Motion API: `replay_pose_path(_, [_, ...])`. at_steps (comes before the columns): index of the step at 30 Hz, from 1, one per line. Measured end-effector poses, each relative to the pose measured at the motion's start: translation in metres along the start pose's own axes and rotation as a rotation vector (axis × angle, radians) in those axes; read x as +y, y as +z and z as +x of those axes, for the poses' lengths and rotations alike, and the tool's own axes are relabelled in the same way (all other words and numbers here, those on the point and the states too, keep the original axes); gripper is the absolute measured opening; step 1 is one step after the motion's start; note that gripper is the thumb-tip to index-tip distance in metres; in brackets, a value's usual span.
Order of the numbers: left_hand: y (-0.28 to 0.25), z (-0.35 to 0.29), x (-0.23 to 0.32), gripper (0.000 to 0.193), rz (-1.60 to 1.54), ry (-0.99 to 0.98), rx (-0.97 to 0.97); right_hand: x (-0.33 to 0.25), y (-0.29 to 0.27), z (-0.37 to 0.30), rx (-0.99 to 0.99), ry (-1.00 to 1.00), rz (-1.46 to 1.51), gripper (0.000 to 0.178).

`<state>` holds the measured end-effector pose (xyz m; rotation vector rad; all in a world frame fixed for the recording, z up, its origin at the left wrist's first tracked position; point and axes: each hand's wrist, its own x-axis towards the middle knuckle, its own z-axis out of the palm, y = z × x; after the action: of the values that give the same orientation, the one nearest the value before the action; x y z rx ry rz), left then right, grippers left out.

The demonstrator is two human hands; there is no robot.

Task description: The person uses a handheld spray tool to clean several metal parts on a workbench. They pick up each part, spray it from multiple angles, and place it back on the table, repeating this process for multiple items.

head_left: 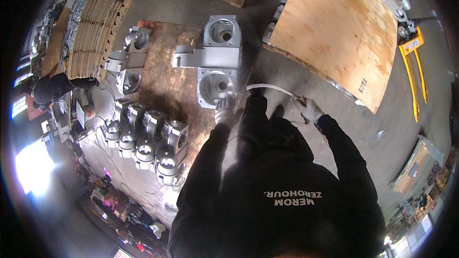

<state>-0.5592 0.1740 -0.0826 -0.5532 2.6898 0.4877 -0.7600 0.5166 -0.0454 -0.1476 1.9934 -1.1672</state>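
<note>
A large grey metal casting, with two square flanged ends and round bores, lies on the brown, worn tabletop in front of me. My left hand, in a pale glove, is closed over the near edge of its lower flange, thumb apart on the right. Off to the right, my right hand, also gloved, is closed around the end of a long, thin, pale, curved strip-like tool. The tool's free tip points left toward the casting and stays apart from it. My fingers partly hide its held end.
Several smaller castings stand in rows at the table's near left, with another casting farther up. A stack of cardboard sheets is at far left. A plywood-topped stack and a yellow pallet jack stand to the right.
</note>
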Motion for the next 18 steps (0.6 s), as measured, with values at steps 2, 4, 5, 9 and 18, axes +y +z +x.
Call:
replay_pose_path(2, [0.007, -0.006, 0.002, 0.098, 0.164, -0.11, 0.028, -0.007, -0.003, -0.013, 0.081, 0.158, 0.304, 0.039])
replay_pose_path(4, [-0.004, 0.002, 0.01, 0.084, 0.149, -0.147, 0.087, -0.01, -0.007, -0.034, 0.153, 0.345, 0.47, 0.04])
replay_pose_path(5, [-0.005, 0.011, 0.002, 0.081, 0.134, -0.271, 0.001, -0.008, -0.002, -0.048, 0.027, 0.329, 0.307, 0.04])
replay_pose_path(9, [-0.012, 0.018, 0.02, 0.075, 0.173, -0.343, -0.074, 0.016, 0.012, -0.116, 0.018, 0.211, 0.082, 0.04])
replay_pose_path(18, [0.011, 0.008, -0.094, 0.041, -0.279, -0.1, 0.085, 0.021, 0.096, -0.2, 0.214, -0.186, 0.11, 0.038])
